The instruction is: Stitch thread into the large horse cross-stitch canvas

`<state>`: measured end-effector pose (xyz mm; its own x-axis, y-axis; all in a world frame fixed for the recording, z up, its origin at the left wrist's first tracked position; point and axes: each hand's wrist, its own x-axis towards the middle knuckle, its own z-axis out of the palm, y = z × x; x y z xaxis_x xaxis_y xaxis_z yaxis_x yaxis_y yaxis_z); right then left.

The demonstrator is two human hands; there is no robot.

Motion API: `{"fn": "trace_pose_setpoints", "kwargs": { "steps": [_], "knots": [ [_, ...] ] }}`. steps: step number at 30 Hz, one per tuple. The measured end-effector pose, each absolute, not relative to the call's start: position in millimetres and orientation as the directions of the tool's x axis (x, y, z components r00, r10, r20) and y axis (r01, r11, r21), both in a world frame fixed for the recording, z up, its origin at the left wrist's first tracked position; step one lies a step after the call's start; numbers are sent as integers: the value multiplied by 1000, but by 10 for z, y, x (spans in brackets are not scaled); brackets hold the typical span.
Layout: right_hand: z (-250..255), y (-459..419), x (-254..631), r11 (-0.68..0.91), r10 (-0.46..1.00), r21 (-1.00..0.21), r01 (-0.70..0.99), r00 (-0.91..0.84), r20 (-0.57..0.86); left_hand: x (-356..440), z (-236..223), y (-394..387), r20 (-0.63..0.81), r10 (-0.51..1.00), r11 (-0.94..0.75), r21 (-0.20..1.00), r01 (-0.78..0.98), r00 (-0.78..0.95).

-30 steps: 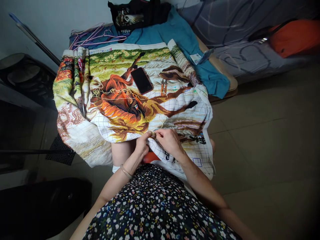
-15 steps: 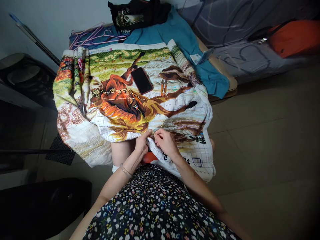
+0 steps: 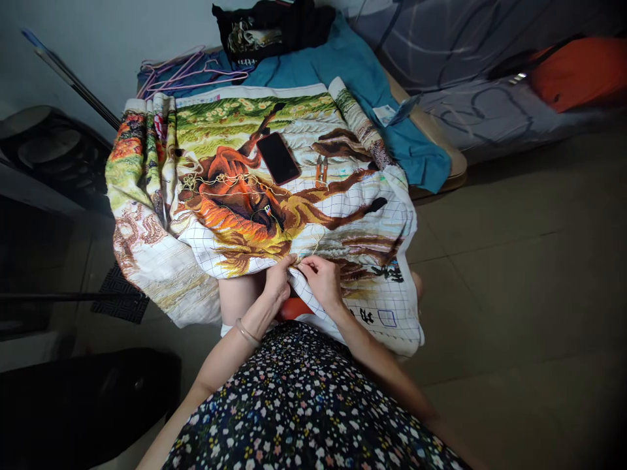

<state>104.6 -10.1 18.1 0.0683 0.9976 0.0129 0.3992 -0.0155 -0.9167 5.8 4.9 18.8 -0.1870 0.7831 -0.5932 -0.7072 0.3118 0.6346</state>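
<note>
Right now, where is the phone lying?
In the head view's upper middle, the phone lies on the embroidered cloth, just left of the orange snips.

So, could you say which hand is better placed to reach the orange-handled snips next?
Probably the right hand: the snips lie straight ahead of it, while the left hand pinches the cloth.

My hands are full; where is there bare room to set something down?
Tiled floor right of the patterned cloth; teal sheet between the black bag and the cloth's right-hand roll. Crowded: mid-cloth, with phone, orange-handled snips and tangled yellow thread, and the far left, under pink hangers.
</note>
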Motion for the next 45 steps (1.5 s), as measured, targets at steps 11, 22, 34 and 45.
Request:
{"fn": "trace_pose_setpoints", "kwargs": {
  "steps": [11, 22, 34, 45],
  "knots": [
    [158, -77, 1042, -107, 991, -961, 257, 110, -80, 76, 244, 28, -612, 767, 300, 607, -736, -192],
    [448, 146, 1056, -33, 998, -864, 502, -22, -51, 81, 183, -40, -517, 845, 256, 615, -746, -136],
    [1197, 436, 2195, 417, 854, -837, -355, 469, 227, 44, 147, -42, -512, 849, 252, 608, -753, -129],
    [489, -2, 1429, -52, 993, -989, 140, -103, -66, 58, 155, -22, -543, 830, 274, 595, -755, -126]
  ]
}}
